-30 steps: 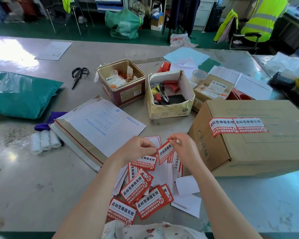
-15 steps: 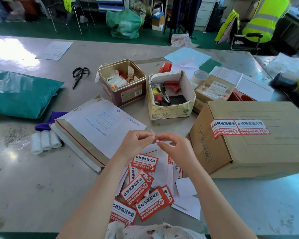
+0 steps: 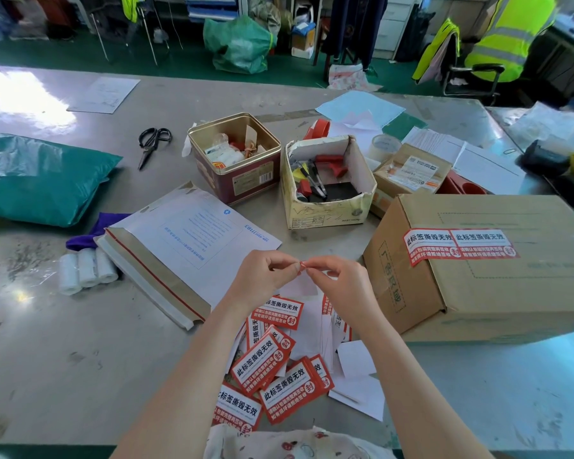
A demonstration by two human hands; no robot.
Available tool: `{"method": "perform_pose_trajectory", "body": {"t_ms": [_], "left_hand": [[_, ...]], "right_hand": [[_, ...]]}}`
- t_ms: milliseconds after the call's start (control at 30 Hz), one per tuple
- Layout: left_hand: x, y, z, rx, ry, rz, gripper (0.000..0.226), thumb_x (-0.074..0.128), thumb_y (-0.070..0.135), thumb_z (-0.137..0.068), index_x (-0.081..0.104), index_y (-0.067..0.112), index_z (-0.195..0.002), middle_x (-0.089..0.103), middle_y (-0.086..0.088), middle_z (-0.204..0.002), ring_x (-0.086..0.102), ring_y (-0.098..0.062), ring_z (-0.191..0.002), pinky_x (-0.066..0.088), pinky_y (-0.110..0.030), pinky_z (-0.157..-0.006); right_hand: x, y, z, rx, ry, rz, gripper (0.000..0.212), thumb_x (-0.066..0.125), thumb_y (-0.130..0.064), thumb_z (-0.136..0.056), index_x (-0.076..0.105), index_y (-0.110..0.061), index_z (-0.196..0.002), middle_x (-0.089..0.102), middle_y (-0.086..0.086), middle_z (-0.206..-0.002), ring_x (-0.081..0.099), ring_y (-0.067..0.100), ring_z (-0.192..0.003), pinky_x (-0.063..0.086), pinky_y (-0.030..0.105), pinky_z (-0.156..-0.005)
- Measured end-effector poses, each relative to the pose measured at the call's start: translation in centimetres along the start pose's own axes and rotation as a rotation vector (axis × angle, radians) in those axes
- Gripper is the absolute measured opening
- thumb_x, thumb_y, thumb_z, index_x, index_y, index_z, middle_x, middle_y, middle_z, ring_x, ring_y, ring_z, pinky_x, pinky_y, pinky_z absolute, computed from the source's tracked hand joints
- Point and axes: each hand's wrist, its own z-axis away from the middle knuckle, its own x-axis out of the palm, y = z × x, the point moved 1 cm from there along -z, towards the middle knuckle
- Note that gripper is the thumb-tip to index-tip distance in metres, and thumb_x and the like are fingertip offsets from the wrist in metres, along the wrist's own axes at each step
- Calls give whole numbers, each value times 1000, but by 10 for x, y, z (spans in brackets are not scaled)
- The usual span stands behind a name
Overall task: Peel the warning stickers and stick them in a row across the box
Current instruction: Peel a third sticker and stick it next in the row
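Since a second ago, both hands have risen off the pile and drawn together, and the sticker once held face-up now shows only as a sliver of red between the fingertips. Nearest, loose warning stickers (image 3: 280,389) lie scattered on the counter (image 3: 63,359) among white backing slips (image 3: 357,361), within easy reach for the next pick. Above them the left hand (image 3: 262,276) and the right hand (image 3: 340,279) meet, each pinching with thumb and forefinger the edge of one sticker (image 3: 303,265); the pinches touch at its corner, probably so a nail can split the label from its backing. Whether the backing has begun to part, I cannot tell.

Just right of the hands stands the cardboard box (image 3: 497,293), its top turned toward the person, with two applied stickers (image 3: 459,245) side by side near the left edge. So the row is begun, and bare cardboard runs on to the right for more.

Left of the hands a white mailer envelope (image 3: 186,240) lies flat, small white rolls (image 3: 87,270) beside it. Beyond are a red tin (image 3: 239,170), an open carton of tools (image 3: 328,193), scissors (image 3: 153,140) and a green poly bag (image 3: 40,180). Grey and scuffed, the counter glares with light at far left. Past it, a green floor, a stuffed green sack and hi-vis vests over chairs.
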Motion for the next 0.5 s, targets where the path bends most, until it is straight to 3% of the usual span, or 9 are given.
{"method": "perform_pose_trajectory", "body": {"t_ms": [233, 400, 500], "left_hand": [[0, -2, -2, 19, -21, -61, 15, 61, 22, -87, 74, 18, -95, 69, 8, -82, 59, 4, -75, 42, -9, -66], [4, -3, -2, 7, -35, -74, 16, 60, 24, -87, 74, 20, -96, 67, 15, -81, 57, 12, -75, 42, -11, -65], [4, -2, -2, 12, -27, -38, 14, 61, 22, -87, 74, 21, -93, 66, 16, -80, 58, 11, -75, 45, -8, -65]], "right_hand": [[0, 0, 0, 18, -6, -12, 13, 64, -21, -86, 73, -18, -94, 67, -12, -85, 60, -2, -79, 50, 26, -81], [0, 2, -2, 63, -1, 5, 16, 61, -25, -88, 72, -16, -96, 66, -8, -84, 59, 2, -76, 45, 13, -69], [1, 3, -2, 85, 3, 0, 18, 60, -27, -88, 71, -14, -95, 65, -8, -81, 58, 2, -73, 44, 12, -65]]}}
